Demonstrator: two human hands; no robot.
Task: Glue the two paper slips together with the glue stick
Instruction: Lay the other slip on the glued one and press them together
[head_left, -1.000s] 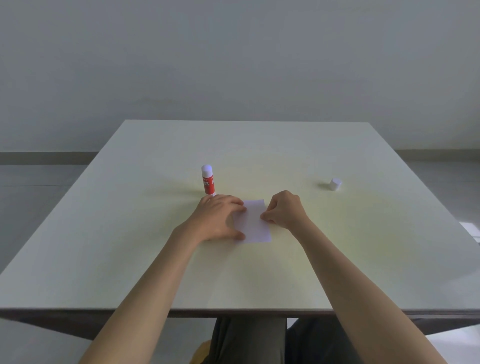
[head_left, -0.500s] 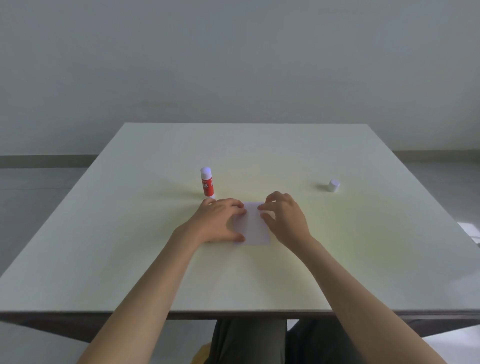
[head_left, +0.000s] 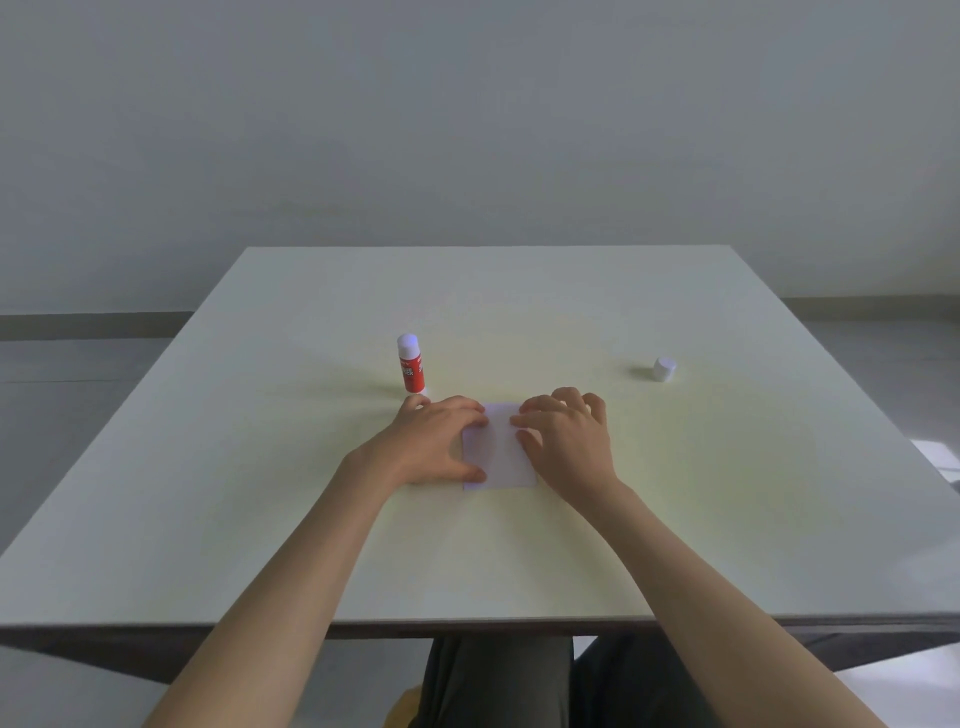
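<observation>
White paper (head_left: 500, 457) lies flat on the pale table (head_left: 260, 467) between my hands; I cannot tell two slips apart, it looks like one rectangle. My left hand (head_left: 431, 441) rests on its left edge with fingers spread flat. My right hand (head_left: 566, 436) presses its right edge, fingers spread and fingertips on the sheet. A red glue stick (head_left: 410, 366) stands upright without its cap just behind my left hand, apart from it. Its white cap (head_left: 664, 369) lies far to the right.
The table's near edge (head_left: 467, 621) runs just above my lap. A grey wall (head_left: 467, 130) rises behind the far edge. A bright patch of floor (head_left: 940, 454) shows at the right.
My right hand opened from a loose fist into spread fingers and settled flat on the paper's right side. The left hand stayed in place. The paper squared up slightly.
</observation>
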